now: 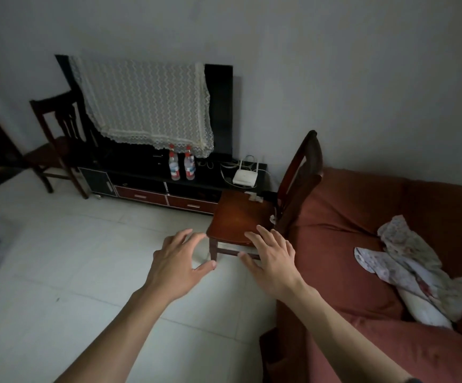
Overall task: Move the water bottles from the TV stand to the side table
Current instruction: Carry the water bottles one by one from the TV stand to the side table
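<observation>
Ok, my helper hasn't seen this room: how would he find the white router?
Find the TV draped in lace cloth. On the black TV stand below, past the two water bottles, sits the router: flat, white, with upright antennas.

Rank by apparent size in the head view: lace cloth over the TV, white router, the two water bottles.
1. lace cloth, largest by far.
2-3. white router and each of the water bottles: similar extent, too close to rank.
The two bottles look alike.

Home living room: I face a lace-draped TV (218, 111) on a low TV stand (169, 189), red-covered sofa (362, 217), wooden chairs (238, 217), tiled floor (58, 258).
</observation>
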